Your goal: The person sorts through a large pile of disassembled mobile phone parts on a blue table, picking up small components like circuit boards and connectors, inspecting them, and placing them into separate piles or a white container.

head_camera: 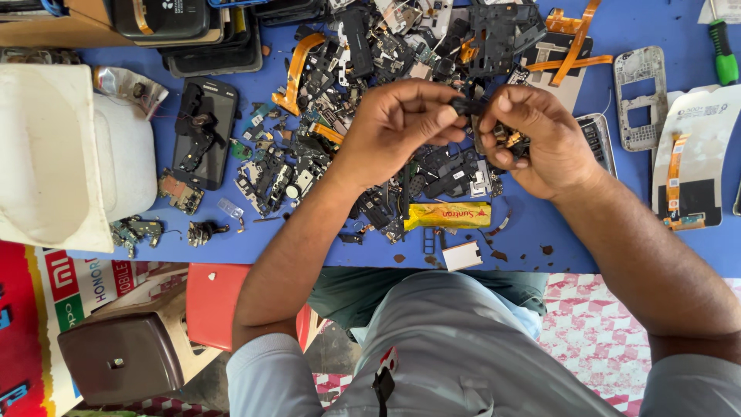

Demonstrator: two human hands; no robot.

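The two hands meet above the middle of the blue table (pixel 617 23). The left hand (pixel 397 123) and the right hand (pixel 540 139) both pinch one small black part (pixel 465 106), thumb and fingertips of each closed on it, so the part sits between them, just over the heap of scrap (pixel 347 69). The right hand also has a few small bits with brass-coloured ends tucked under its curled fingers; what they are I cannot tell.

Just below the hands lies one yellow packet (pixel 448 215), long and flat, with red print along it. Near the table's front edge, below the packet, sits one small white block (pixel 461 255). At the left edge stands one white tub (pixel 73 154), its wide lid or wall tilted toward me. On the floor at the lower left lies a sign (pixel 69 286), white with red, green and yellow label blocks on it, and beside it one brown stool (pixel 123 359) and one red seat (pixel 212 305).

To the left of the heap lies one black phone (pixel 204 131) with loose parts on top. At the right I count one bare silver frame (pixel 639 96), one white back panel (pixel 702 154) with an orange ribbon on it, and one green-handled screwdriver (pixel 723 52) at the top corner. Several orange flex ribbons (pixel 571 46) cross at the top, too tangled to count surely. A stack of dark phones (pixel 193 31) fills the top left.
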